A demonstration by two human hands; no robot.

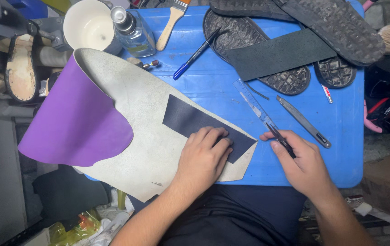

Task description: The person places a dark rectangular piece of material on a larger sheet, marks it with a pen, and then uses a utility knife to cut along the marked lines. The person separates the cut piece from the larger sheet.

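My left hand (202, 157) lies flat, fingers together, pressing a dark rectangular strip (186, 118) onto the pale underside of a large leather sheet (145, 150). The sheet's purple face (74, 123) is folded over at the left. My right hand (302, 164) grips a thin dark pen (280, 139), its tip near the strip's right corner at the sheet's edge. A clear ruler (254, 105) lies on the blue table (341, 132) just above that hand.
A grey utility knife (303, 121), a blue pen (195, 54), a paintbrush (170, 25), a clear bottle (133, 29) and a white cup (90, 25) lie around. Black shoe soles (336, 23) and a dark felt strip (279, 54) fill the far right.
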